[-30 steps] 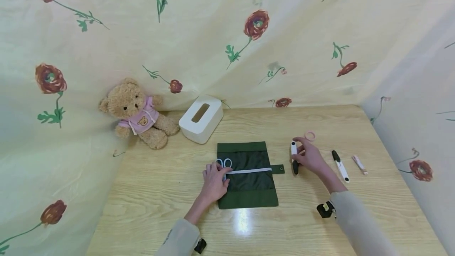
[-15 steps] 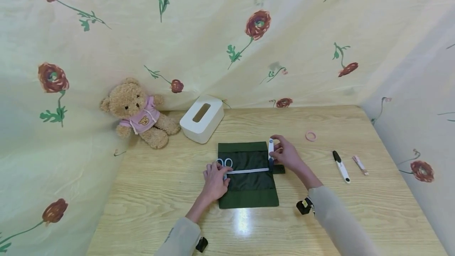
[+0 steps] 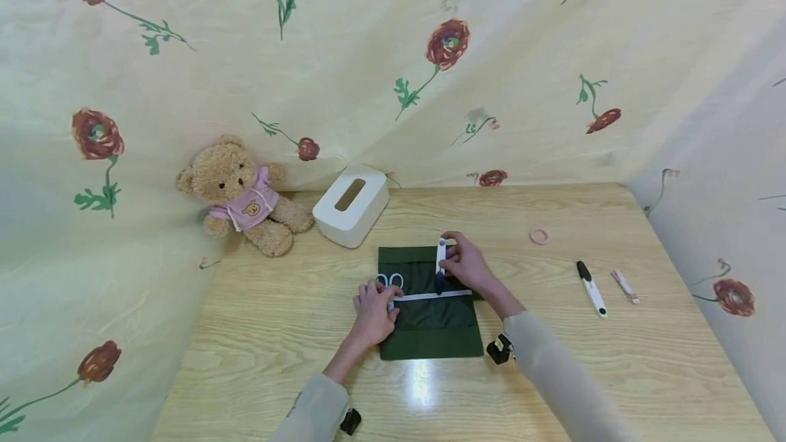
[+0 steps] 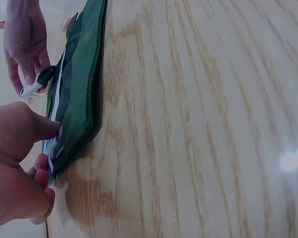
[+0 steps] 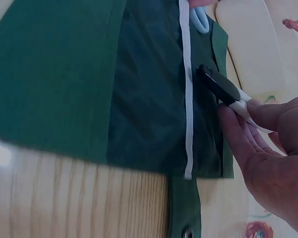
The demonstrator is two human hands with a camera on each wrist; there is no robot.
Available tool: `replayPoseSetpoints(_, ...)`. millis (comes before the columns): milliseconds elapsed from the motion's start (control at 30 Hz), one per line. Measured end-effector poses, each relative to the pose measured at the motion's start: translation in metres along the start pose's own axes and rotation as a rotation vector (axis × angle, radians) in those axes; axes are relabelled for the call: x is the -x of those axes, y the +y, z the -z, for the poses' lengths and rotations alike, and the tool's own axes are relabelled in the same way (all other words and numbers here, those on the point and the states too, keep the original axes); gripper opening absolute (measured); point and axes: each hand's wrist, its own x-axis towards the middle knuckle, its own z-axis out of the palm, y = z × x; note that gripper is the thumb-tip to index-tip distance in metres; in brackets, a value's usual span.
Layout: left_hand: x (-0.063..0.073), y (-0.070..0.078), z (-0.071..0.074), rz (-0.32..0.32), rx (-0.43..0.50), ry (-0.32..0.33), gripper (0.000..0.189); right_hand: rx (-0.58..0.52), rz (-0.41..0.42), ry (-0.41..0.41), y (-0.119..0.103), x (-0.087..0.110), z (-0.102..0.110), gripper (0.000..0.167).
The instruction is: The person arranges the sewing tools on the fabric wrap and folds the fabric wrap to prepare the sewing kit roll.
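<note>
A dark green fabric roll-up pouch (image 3: pixel 430 343) lies unfolded on the table, with a white elastic band (image 3: pixel 424 297) across it. Scissors with pale blue handles (image 3: pixel 396 274) lie along its left side. My left hand (image 3: pixel 373 312) rests over that side, fingertips and thumb pressing by the scissors and band. Between thumb and fingers, my right hand (image 3: pixel 469 264) pinches the white end of a black-and-white capped tool (image 3: pixel 441 258). Its black end (image 5: pixel 218 84) points at the band, close over the pouch, in the right wrist view. The left fingertips are partly hidden in the left wrist view.
Right of the pouch lie a pink ring (image 3: pixel 538 237), another black-and-white tool (image 3: pixel 592 289) and a small pink-and-white strip (image 3: pixel 624 286). A white tissue box (image 3: pixel 353 207) and a teddy bear (image 3: pixel 242 193) stand at the back left against the flowered cloth.
My right hand has carried the black-and-white tool leftward from the table beside the pouch to over the pouch, near the band. The left hand has stayed in place.
</note>
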Motion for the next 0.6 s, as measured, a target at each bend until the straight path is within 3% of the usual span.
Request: replayPoseSetpoints(600, -0.002, 0.000, 0.002, 0.019, 0.000, -0.024, 0.027, -0.049, -0.061, -0.006, -0.015, -0.021, -0.042, 0.052)
